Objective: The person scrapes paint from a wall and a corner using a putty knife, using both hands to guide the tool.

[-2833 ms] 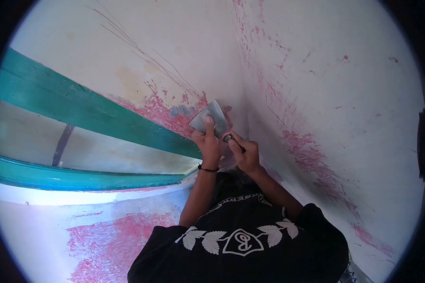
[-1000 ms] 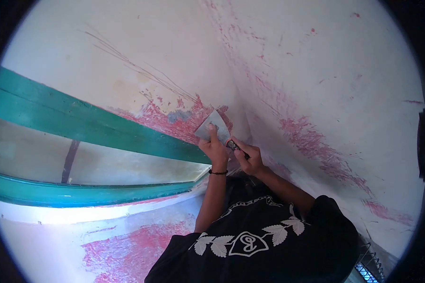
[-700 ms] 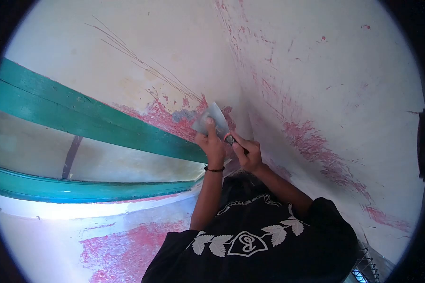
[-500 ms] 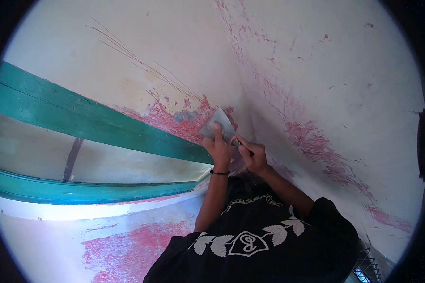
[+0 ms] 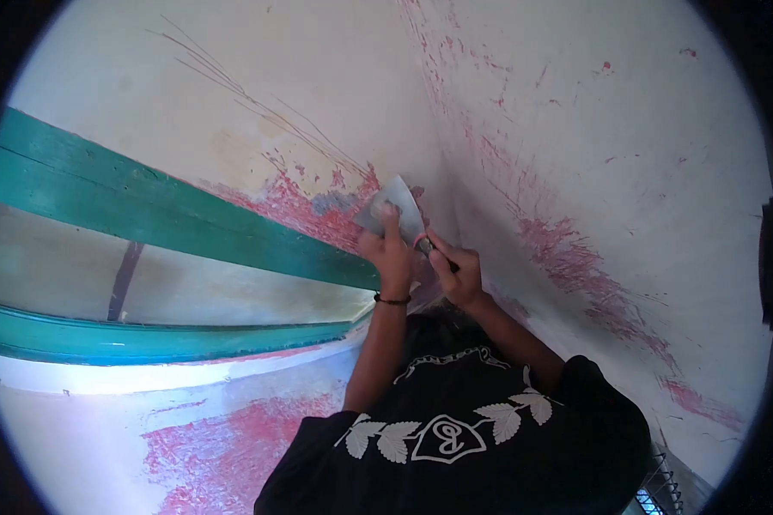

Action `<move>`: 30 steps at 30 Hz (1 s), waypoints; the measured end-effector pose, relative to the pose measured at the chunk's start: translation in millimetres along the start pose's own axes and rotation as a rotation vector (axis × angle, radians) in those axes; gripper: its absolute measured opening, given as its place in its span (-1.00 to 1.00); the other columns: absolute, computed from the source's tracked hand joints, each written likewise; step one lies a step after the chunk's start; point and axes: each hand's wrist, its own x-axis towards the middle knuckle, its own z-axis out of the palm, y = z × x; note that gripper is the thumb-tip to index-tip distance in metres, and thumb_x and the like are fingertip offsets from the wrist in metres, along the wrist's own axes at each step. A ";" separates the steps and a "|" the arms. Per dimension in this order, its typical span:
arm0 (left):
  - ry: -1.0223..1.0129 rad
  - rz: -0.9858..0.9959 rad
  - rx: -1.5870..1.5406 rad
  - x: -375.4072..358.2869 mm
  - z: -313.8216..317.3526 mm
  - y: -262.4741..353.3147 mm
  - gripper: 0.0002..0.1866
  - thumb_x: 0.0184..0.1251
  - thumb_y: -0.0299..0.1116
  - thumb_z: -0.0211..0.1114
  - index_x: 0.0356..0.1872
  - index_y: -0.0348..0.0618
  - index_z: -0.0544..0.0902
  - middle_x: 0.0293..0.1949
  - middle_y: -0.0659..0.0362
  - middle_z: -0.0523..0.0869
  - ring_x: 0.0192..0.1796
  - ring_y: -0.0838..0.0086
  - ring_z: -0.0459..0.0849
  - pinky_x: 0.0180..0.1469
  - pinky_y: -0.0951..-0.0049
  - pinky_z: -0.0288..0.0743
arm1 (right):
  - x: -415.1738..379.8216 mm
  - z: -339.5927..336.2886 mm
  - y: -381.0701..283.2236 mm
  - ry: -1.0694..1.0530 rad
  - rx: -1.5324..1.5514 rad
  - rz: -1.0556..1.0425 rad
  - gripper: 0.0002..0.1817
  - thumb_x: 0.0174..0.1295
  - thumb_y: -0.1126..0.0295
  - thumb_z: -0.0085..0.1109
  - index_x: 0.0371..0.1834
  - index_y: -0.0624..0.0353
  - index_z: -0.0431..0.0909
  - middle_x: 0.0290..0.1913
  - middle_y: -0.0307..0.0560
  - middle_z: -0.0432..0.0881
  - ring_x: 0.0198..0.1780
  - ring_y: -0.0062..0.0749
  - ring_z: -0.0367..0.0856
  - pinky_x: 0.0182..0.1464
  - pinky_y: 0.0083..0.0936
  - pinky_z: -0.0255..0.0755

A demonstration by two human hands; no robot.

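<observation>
A putty knife (image 5: 398, 199) with a broad, pale metal blade lies against the wall near the corner, beside a reddish scraped patch (image 5: 305, 209). My left hand (image 5: 390, 255) is closed on the blade, with one digit stretched over its face. My right hand (image 5: 460, 273) is wrapped round the dark handle, close to a reddish ring where handle and blade meet. The blade's lower edge is partly hidden by my left hand. A grey patch (image 5: 333, 202) shows on the wall just left of the blade.
A green wooden frame (image 5: 146, 193) runs along the wall at left, with a second green rail (image 5: 163, 343) below it. The adjoining wall (image 5: 644, 172) at right carries reddish scrape marks. Dark wire coils (image 5: 666, 481) show at lower right.
Both hands and the putty knife have shifted slightly upward along the wall. The whole view has also moved a little. Both hands keep their hold.
</observation>
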 end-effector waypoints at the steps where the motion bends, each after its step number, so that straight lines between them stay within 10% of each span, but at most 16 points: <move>1: -0.008 0.020 -0.054 3.5 5.9 5.3 -0.72 0.52 -0.21 0.28 -0.19 -0.28 0.67 -0.30 0.35 0.66 -0.29 0.67 0.53 -0.26 0.55 0.40 | 5.4 3.7 -0.5 0.029 0.034 -0.025 -0.60 0.40 0.42 0.12 0.27 0.30 0.58 -0.46 -0.03 0.64 -0.47 -0.59 0.50 -0.34 -0.56 0.41; 30: 0.036 0.015 -0.050 -2.2 -4.0 -43.2 -0.68 0.52 -0.15 0.29 -0.15 -0.27 0.68 -0.26 0.28 0.67 -0.30 0.64 0.57 -0.28 0.57 0.44 | -0.9 -5.1 18.0 0.063 -0.028 -0.179 -0.61 0.41 0.43 0.11 0.26 0.32 0.58 -0.58 -0.06 0.57 -0.54 -0.61 0.48 -0.40 -0.57 0.37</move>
